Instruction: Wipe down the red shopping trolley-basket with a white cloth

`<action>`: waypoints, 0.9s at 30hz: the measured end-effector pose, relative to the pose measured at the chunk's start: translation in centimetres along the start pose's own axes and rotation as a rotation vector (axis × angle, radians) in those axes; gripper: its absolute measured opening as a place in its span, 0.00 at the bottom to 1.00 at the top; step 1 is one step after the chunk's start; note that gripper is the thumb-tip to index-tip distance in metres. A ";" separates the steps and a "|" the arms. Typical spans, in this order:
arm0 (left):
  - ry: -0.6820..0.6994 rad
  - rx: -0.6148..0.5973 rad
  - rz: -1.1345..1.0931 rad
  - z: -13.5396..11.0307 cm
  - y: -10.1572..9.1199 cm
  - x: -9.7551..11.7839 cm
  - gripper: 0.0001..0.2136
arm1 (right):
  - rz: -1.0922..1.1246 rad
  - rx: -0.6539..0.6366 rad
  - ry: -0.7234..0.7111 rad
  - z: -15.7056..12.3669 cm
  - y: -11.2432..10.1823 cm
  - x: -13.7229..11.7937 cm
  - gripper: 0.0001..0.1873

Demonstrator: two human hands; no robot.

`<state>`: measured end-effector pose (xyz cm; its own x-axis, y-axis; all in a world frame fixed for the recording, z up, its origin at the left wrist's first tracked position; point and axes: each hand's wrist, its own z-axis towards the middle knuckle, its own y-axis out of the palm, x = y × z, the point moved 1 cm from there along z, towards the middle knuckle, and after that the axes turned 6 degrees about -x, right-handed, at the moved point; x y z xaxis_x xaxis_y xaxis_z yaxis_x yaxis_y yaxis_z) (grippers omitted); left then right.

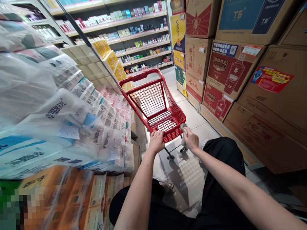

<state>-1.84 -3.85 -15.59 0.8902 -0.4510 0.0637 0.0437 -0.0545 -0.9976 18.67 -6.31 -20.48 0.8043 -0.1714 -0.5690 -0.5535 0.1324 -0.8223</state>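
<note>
In front of me, tilted in the view, stands a red plastic shopping cart [178,125] with a grid basket, dark legs and small casters. My left hand [157,142] is closed over the near rim of its basket. A crumpled greyish cloth [184,127] is bunched in my right hand [191,140], which is at the near right corner of the basket. Whether the cloth presses on the rim there I cannot tell exactly. The basket's grid floor shows through with nothing lying on it.
Plastic-wrapped tissue packs [74,115] are piled high on the left, with orange packs [63,200] below. Printed cardboard cartons [229,66] form a wall on the right. Shelves of small boxes [139,31] close the far end of the tiled floor [191,115].
</note>
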 end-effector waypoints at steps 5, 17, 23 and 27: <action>-0.003 0.001 0.011 0.0 -0.1 0.9 0.19 | -0.114 -0.015 -0.099 -1.3 3.0 -1.4 0.19; -0.049 0.018 0.026 0.6 0.4 -0.3 0.19 | 0.187 -0.299 -0.183 0.6 2.4 -0.6 0.19; -0.058 0.047 0.036 0.6 0.8 0.0 0.19 | 0.192 -0.221 -0.109 -2.5 3.6 -0.8 0.22; -0.058 0.071 0.028 0.6 1.0 0.9 0.19 | 0.089 -0.107 -0.053 -2.1 3.9 -1.8 0.22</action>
<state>-0.70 -3.76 -16.51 0.9163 -0.3990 0.0360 0.0488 0.0218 -0.9986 14.57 -7.56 -22.69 0.7596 -0.1113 -0.6408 -0.6409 0.0395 -0.7666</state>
